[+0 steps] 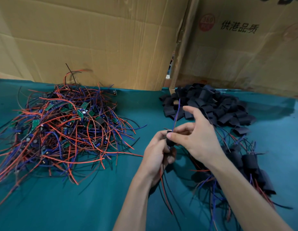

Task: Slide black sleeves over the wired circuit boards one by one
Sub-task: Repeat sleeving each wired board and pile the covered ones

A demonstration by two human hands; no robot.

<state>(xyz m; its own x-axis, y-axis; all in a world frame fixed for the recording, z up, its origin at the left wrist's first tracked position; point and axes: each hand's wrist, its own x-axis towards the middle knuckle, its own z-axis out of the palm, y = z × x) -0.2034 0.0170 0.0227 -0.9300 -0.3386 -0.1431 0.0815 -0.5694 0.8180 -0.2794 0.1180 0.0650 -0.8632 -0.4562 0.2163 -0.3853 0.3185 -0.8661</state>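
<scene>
Hands (170, 140) both pinched one black sleeve (170, 142) over its board | risk: blue wire (177, 114) could snag, bunching the sleeve short.

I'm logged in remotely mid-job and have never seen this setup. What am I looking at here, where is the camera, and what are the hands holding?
There is no machine: a person works bare-handed, filmed by a camera on their head looking down. On the green table lie a pile of wired circuit boards at left, loose black sleeves at back right, and finished sleeved boards near right. The left hand and right hand together pinch one black sleeve on a board's wires. Cardboard boxes stand behind.
</scene>
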